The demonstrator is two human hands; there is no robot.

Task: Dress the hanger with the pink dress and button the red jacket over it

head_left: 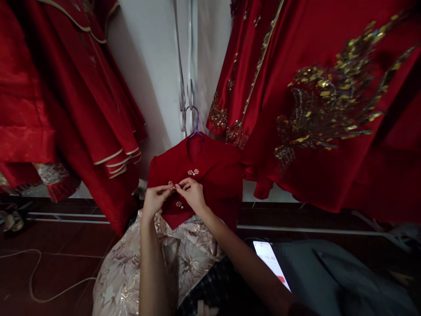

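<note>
L hand (154,198) & R hand (192,192) both pinched the mid clasp (171,184) on the red top (217,175), which hung from a hanger (196,125) by the wall over a skirt (131,267); top clasp (193,172) looked done, lower clasp (179,204) prob. not yet.

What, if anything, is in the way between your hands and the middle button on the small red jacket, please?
Nothing visible is. The left hand and right hand already pinch at the middle button of the red jacket; the other red dresses hang off to both sides, and the pale gown lies below.
</note>
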